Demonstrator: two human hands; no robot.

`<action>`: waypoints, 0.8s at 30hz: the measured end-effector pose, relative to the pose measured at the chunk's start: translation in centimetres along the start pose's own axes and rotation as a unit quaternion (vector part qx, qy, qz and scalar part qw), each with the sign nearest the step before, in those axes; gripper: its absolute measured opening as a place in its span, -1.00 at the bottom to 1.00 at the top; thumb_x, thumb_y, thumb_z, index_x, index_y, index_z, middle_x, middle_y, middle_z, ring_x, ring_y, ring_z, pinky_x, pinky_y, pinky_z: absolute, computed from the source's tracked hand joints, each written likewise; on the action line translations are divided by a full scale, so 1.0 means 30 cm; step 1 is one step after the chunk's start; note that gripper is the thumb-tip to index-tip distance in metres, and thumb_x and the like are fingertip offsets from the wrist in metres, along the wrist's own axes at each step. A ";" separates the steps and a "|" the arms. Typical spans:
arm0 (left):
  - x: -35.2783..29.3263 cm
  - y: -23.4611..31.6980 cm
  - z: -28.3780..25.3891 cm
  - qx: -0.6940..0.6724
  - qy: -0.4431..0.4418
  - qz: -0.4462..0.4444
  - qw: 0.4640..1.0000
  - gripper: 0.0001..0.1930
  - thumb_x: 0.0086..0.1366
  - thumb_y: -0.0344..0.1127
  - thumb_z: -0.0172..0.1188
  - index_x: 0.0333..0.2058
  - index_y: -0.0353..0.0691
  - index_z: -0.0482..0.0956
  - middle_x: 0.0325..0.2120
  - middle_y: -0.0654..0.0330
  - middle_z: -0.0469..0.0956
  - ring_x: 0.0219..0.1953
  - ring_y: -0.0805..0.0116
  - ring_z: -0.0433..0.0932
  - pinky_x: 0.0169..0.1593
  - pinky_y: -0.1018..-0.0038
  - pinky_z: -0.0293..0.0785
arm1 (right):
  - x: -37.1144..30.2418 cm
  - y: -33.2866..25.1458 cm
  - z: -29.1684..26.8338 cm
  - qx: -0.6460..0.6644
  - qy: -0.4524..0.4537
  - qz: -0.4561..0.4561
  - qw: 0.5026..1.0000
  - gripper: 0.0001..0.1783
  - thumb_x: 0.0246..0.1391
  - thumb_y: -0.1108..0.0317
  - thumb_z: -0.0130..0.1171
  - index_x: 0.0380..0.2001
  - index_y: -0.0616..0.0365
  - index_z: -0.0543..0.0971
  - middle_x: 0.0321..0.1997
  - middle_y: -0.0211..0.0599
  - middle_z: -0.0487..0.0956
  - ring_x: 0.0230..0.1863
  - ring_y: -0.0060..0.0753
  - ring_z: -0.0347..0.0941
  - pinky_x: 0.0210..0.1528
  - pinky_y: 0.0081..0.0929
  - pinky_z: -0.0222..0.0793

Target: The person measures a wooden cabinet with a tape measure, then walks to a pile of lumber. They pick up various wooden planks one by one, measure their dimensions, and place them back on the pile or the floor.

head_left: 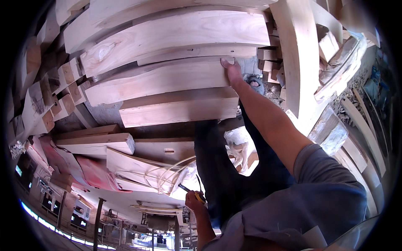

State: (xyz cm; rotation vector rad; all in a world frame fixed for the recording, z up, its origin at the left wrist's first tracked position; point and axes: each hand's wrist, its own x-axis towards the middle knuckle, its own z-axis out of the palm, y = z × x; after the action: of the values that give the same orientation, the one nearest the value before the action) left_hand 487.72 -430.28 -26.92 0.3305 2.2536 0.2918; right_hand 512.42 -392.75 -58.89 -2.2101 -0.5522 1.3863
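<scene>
My right hand (232,72) reaches far out, its fingers bent over the right end of a pale wooden board (159,79). Nearer than that board lies a thicker wooden beam (180,108), side by side with it. Low in the view, beside my dark trouser leg, my left hand (194,201) is closed round a yellow and black hand tool (200,198). A dark narrow strip (183,188) sticks out by its fingers; the tool's exact kind is unclear.
More long boards (180,31) lie beyond. A broad curved plank (298,54) stands at the right, by small wood blocks (268,60). Beam ends (65,106) are stacked at the left. Red sheeting (94,169) and a plank pile (138,167) lie near my legs. My shoe (256,85) shows.
</scene>
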 end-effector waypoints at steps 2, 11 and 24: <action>0.004 -0.008 -0.003 0.104 -0.010 0.088 0.991 -0.93 0.10 -0.40 0.20 -0.47 -0.25 0.50 -0.59 0.13 0.53 -0.50 0.17 0.53 -0.38 0.29 0.44 | -0.010 0.014 0.015 0.065 0.001 -0.029 0.997 0.05 -0.01 0.04 0.34 0.29 0.60 0.10 0.10 0.30 0.49 0.15 -0.07 0.44 0.21 -0.40 0.28; 0.303 0.375 0.022 -0.061 -0.022 0.084 0.994 -0.74 0.37 -0.29 -0.01 -0.48 -0.27 0.48 -0.60 0.18 0.53 -0.57 0.47 0.45 -0.45 0.52 0.36 | 0.078 0.115 0.009 0.202 -0.006 -0.061 0.977 -0.09 0.07 0.15 0.33 0.28 0.56 0.16 0.01 0.02 0.55 0.04 -0.29 0.44 0.14 -0.45 0.32; 0.416 0.439 0.241 -0.543 -0.095 -0.203 0.809 -0.69 0.30 -0.32 -0.04 0.00 -0.25 0.33 -0.43 0.03 0.52 -0.38 0.14 0.54 -0.16 0.08 0.52 | 0.110 0.022 -0.135 0.340 -0.364 0.140 0.856 -0.22 0.03 -0.03 0.31 0.23 0.14 0.32 0.19 -0.15 0.43 0.23 -0.08 0.34 0.26 -0.09 0.27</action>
State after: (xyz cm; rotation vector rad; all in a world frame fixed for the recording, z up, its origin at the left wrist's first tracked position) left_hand 487.26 -413.09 -36.17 -0.6913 1.5622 1.1647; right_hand 517.50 -392.15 -60.11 -1.1857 0.0692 2.1629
